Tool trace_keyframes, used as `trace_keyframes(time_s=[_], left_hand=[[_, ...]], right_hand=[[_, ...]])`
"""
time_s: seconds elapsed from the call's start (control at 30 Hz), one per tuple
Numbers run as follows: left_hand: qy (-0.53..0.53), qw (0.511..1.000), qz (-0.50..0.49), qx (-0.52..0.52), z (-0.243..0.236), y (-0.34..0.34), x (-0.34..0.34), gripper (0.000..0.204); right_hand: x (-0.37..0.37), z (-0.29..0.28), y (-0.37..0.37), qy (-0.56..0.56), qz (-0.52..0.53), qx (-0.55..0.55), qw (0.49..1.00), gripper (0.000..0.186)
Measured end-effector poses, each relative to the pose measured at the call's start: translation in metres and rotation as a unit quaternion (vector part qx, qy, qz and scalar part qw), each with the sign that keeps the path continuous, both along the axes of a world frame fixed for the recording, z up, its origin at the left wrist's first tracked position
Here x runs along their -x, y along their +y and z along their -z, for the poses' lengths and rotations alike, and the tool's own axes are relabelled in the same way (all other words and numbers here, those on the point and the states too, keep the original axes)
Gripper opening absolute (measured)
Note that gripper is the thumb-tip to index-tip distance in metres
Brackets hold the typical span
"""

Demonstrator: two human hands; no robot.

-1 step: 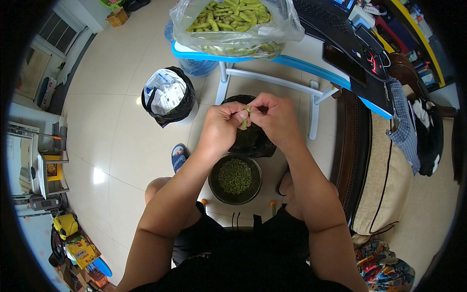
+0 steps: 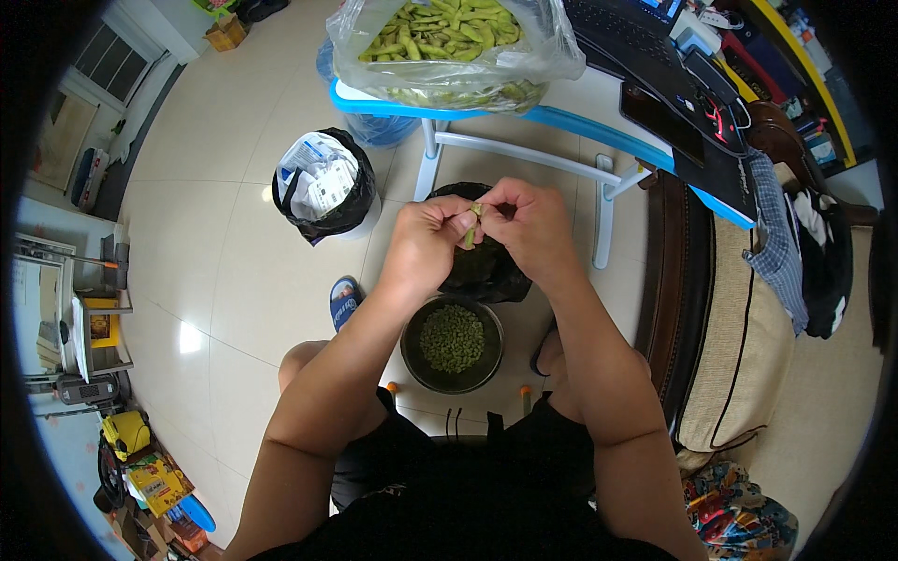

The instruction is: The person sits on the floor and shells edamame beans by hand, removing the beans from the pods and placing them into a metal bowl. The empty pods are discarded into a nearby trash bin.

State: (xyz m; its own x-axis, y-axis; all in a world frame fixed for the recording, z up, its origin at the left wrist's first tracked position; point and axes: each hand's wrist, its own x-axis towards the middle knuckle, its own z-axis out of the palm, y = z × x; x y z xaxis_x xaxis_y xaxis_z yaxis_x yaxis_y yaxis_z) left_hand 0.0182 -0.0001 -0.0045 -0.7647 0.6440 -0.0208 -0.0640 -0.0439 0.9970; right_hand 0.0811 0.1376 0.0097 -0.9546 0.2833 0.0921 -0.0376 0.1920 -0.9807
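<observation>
Between my two hands is a green soybean pod (image 2: 470, 239), pinched by the fingertips of both. My left hand (image 2: 427, 241) grips it from the left, thumb pressed to the pod. From the right, my right hand (image 2: 534, 230) has thumb and forefinger closed at its upper end. Below the hands a black plastic bag (image 2: 500, 277) stands open on the floor; its contents are dark and hard to make out. Nearer to me a metal bowl (image 2: 408, 360) holds loose shelled green beans (image 2: 453, 338). A clear plastic bag (image 2: 552, 47) full of unshelled pods (image 2: 447, 30) rests on the table.
The blue-edged white table (image 2: 599, 122) carries a laptop (image 2: 617, 33) and a dark phone (image 2: 662, 122). A lined waste bin (image 2: 360, 210) with papers stands at left. On the right is a dark wooden seat with a beige cushion (image 2: 734, 346). My slippered foot (image 2: 344, 301) is left of the bowl.
</observation>
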Motion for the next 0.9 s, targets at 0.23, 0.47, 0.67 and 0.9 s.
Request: trace_keyframes(time_s=[0.23,0.47,0.67,0.9], left_hand=[[-0.053,0.998,0.020,-0.032,-0.002,-0.001,0.005,0.015],[-0.021,1.000,-0.009,-0.007,-0.007,-0.002,0.004,0.016],[0.047,0.998,-0.035,-0.002,-0.004,0.001,0.000,0.013],[0.049,0.999,-0.007,0.006,-0.003,-0.002,0.009,0.012]], right_hand=[[0.000,-0.003,-0.002,-0.005,0.007,0.053,0.999,0.003],[-0.002,-0.001,-0.005,0.025,0.055,0.004,0.998,0.005],[0.000,0.004,-0.008,0.034,0.079,-0.042,0.995,0.010],[-0.002,0.004,-0.011,0.058,0.095,-0.136,0.984,0.010]])
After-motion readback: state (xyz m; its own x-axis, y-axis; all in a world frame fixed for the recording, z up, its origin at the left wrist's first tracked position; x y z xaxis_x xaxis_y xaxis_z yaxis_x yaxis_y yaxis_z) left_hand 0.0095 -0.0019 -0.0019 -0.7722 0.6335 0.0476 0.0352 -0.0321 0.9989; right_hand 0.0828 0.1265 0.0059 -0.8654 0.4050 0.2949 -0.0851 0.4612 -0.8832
